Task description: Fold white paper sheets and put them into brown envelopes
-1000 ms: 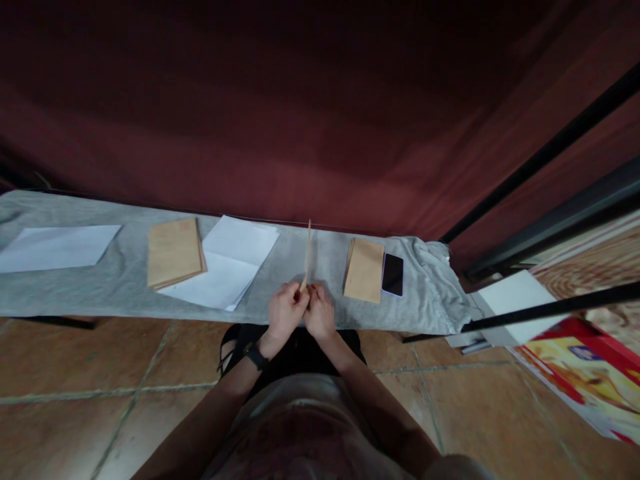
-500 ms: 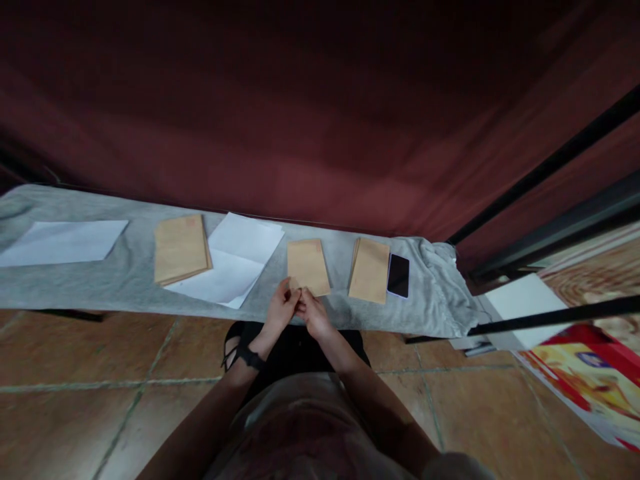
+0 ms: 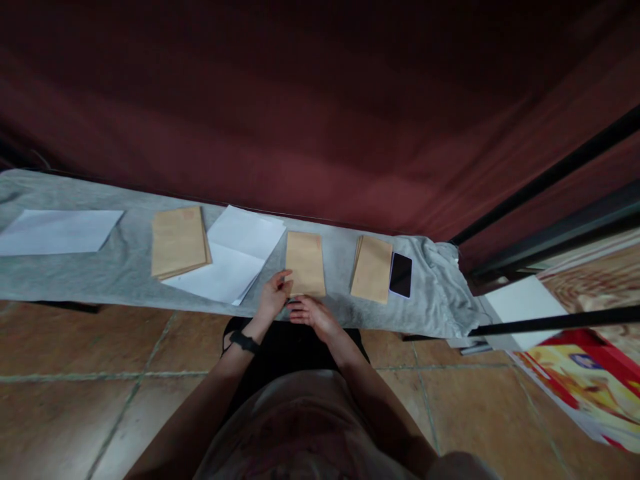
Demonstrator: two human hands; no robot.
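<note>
A brown paper envelope (image 3: 305, 260) lies upright to me on the grey cloth, right before my hands. At its lower left corner is my left hand (image 3: 273, 295), thumb and fingers apart and slightly curled; it does not appear to grip anything. My right hand (image 3: 314, 315) rests just below the envelope's near edge, its fingers stretched out to the left and holding nothing. Whether the fingertips touch the paper is hard to tell. A folded-open white sheet (image 3: 235, 257) lies to the left, partly beneath a stack of brown envelopes (image 3: 177, 240).
The narrow cloth-covered table (image 3: 125, 290) runs along a dark red curtain (image 3: 300, 133). Further envelopes (image 3: 373, 267) and a phone (image 3: 401, 275) lie at the right. White paper (image 3: 60, 232) lies far left. Black bars and a red-yellow box (image 3: 595, 380) stand at the right.
My hands have come apart from each other. The fingers of my right hand have straightened, and my left hand has shifted slightly left. The middle envelope now lies straighter.
</note>
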